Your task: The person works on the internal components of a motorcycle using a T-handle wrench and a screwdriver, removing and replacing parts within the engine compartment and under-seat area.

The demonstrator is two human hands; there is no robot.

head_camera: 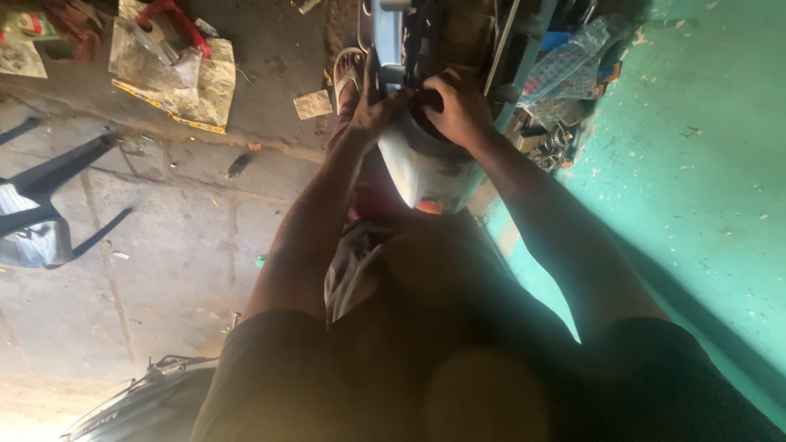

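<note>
Both my arms reach forward to a silver-grey vehicle body panel (pixel 426 168) with an orange reflector (pixel 429 205) at its near end. My left hand (pixel 370 105) is closed at the panel's left edge, and a dark slim tool (pixel 372 65) sticks up out of it. My right hand (pixel 460 106) grips a dark round part (pixel 422 108) on top of the panel. Behind my left hand shows a foot in a sandal (pixel 347 78). My dark shirt fills the bottom of the view.
A dark plastic chair (pixel 49 205) stands at the left on the concrete floor (pixel 180 245). Newspaper sheets (pixel 176 78) with a red tool (pixel 173 16) lie further off. A clear plastic bottle (pixel 573 56) and small parts sit by the teal wall (pixel 704 164). Another vehicle (pixel 139 401) is at the bottom left.
</note>
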